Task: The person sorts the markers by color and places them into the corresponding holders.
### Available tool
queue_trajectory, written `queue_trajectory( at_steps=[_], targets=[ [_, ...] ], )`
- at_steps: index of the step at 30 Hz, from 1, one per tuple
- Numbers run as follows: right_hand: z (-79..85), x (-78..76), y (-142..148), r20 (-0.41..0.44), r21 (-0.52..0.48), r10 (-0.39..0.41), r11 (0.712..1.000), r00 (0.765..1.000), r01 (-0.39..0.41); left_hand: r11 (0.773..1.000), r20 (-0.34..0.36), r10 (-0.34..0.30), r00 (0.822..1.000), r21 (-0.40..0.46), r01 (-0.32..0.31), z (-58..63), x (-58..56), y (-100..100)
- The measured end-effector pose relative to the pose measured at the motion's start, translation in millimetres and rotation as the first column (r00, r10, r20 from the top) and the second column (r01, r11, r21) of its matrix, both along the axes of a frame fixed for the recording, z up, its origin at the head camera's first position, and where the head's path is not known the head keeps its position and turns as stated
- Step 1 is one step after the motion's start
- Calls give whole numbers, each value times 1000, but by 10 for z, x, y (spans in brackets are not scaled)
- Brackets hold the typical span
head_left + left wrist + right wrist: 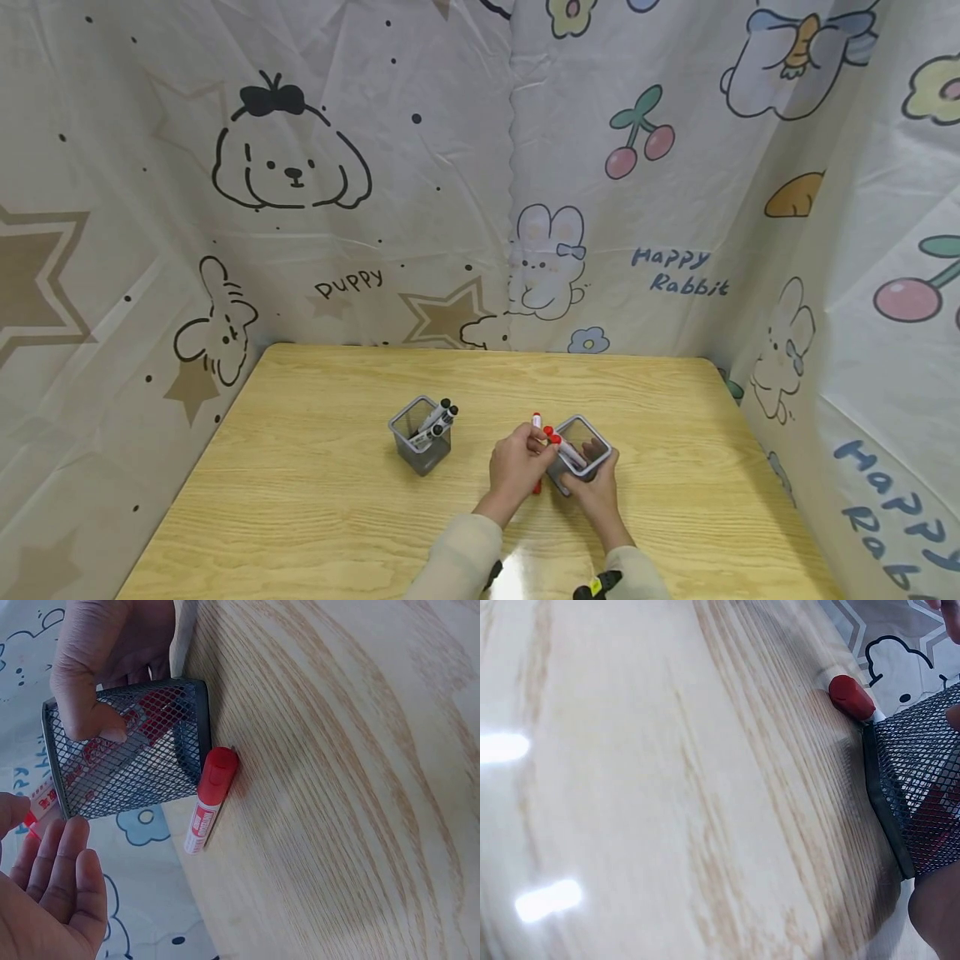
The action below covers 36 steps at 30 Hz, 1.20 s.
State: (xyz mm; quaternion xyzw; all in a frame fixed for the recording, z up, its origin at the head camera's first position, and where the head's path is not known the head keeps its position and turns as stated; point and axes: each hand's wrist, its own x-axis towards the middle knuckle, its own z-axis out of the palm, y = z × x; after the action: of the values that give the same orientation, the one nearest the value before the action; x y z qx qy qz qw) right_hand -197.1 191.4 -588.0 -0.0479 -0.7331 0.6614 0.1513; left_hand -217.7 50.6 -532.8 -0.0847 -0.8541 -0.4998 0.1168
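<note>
My right hand [597, 490] grips a dark wire-mesh pen holder [169, 769], its thumb across the near wall. The holder tilts toward my left hand, with red-capped markers [572, 454] inside leaning out over the rim. At that rim, my left hand [516, 460] pinches one marker [43, 801] near its red cap between thumb and fingers; the fingers partly hide it. Another red marker [210, 799] lies on the table next to the holder's base, mostly under my left hand in the head view; its red end [850, 697] shows in the right wrist view.
A second mesh pen holder [423, 454] stands upright to the left on the wooden table [300, 483]. Several black-capped markers [435, 421] lean in it. Printed cloth curtains [442, 167] hang along the table's back and sides.
</note>
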Motion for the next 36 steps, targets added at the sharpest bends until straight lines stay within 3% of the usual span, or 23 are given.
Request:
queue_trajectory(
  at_steps=[6, 12, 17, 21, 28, 36],
  targets=[
    [-193, -79, 66, 11, 4, -7, 1000, 1000, 7, 1000, -30, -16, 999, 2, 16, 1, 7, -3],
    [-234, -73, 60, -22, -10, -2, 1000, 1000, 2, 995, -77, -100, 992, -27, 98, -62, 44, -65],
    [-237, -70, 54, -20, -9, -10, 1000, 1000, 10, 990, -67, -122, 990, -78, 117, -160, 46, -98],
    [-190, -61, 52, -22, -6, -15, 1000, 1000, 15, 981, -43, -113, 993, -162, 104, -219, 21, -106],
    [67, 33, -37, -37, 1, -1, 1000, 999, 1, 959, 0, -108, 994, -265, 104, -289, -42, -137],
    [93, 50, -37, -18, -24, 7, 1000, 1000, -7, 941, 34, -89, 995, -324, 95, -356, -128, -185]
  ],
)
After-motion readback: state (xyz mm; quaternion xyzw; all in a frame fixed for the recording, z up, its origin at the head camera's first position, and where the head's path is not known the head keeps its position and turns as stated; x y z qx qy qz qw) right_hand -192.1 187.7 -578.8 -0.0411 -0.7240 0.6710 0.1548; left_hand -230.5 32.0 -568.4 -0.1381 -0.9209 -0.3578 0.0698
